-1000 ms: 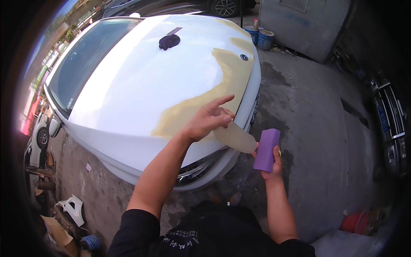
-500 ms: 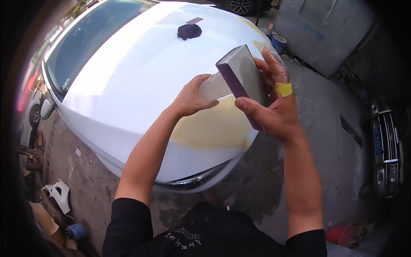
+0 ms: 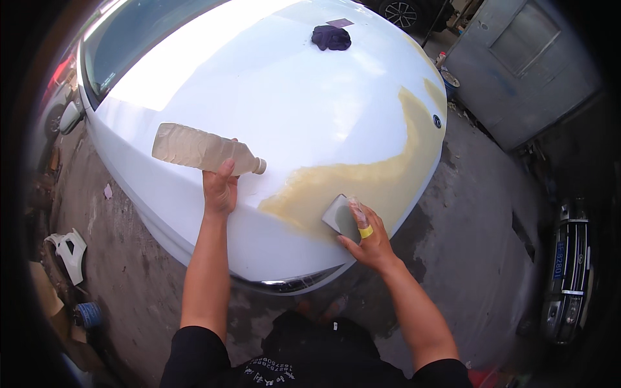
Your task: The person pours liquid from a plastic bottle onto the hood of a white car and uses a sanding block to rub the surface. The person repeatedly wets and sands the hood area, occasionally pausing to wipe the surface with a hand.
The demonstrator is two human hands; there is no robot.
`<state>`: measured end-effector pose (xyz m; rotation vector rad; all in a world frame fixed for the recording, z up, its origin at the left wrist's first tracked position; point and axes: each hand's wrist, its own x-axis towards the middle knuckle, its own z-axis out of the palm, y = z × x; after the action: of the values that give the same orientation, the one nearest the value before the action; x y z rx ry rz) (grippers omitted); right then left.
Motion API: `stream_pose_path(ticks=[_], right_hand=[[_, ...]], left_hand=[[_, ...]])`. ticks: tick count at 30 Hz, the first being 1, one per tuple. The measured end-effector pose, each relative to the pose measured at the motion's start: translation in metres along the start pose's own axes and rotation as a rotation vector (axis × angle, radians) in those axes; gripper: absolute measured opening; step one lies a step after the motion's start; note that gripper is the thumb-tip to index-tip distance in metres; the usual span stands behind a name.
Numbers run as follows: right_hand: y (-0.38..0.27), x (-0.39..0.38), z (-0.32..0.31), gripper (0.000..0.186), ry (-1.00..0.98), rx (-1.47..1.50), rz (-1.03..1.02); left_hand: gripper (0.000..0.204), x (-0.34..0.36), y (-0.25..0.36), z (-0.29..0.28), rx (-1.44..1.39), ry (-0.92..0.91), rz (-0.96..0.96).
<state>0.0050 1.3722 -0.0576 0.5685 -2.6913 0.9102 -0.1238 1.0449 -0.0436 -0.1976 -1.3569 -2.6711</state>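
My left hand (image 3: 220, 191) is wrapped around a cloudy plastic bottle (image 3: 194, 147), held tilted nearly sideways above the white car hood (image 3: 272, 97), its neck pointing right and slightly down. My right hand (image 3: 375, 242), with a clear wrap and yellow tape on one finger, grips a grey sanding block (image 3: 335, 215). The block rests on the yellowish filler patch (image 3: 356, 178) near the hood's front edge. Its underside is hidden now.
A dark bunched cloth (image 3: 331, 38) and a small purple sheet (image 3: 339, 22) lie farther up the hood. Right of the car stand a grey metal door (image 3: 517, 58) and a detached bumper (image 3: 569, 278). A white panel piece (image 3: 70, 252) lies at left.
My right hand has lowered the sanding block from the air onto the filler patch. My left hand has moved left with the bottle and tipped it. The view has shifted.
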Motion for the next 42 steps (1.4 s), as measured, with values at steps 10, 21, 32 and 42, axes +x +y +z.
stream_pose_path(ticks=[10, 21, 32, 42], right_hand=[[0.003, 0.017, 0.044, 0.081, -0.032, 0.029, -0.140], [0.010, 0.041, 0.046, 0.085, -0.120, 0.059, -0.187], [0.009, 0.102, 0.060, 0.085, -0.070, 0.062, -0.151], [0.011, 0.111, 0.060, 0.091, -0.051, 0.056, -0.264]], left_hand=[[0.047, -0.010, -0.035, -0.044, 0.217, 0.221, 0.232], [0.056, -0.011, -0.032, -0.033, 0.232, 0.270, 0.301], [0.058, -0.008, -0.034, -0.036, 0.326, 0.283, 0.304], [0.057, -0.006, -0.038, -0.046, 0.439, 0.239, 0.302]])
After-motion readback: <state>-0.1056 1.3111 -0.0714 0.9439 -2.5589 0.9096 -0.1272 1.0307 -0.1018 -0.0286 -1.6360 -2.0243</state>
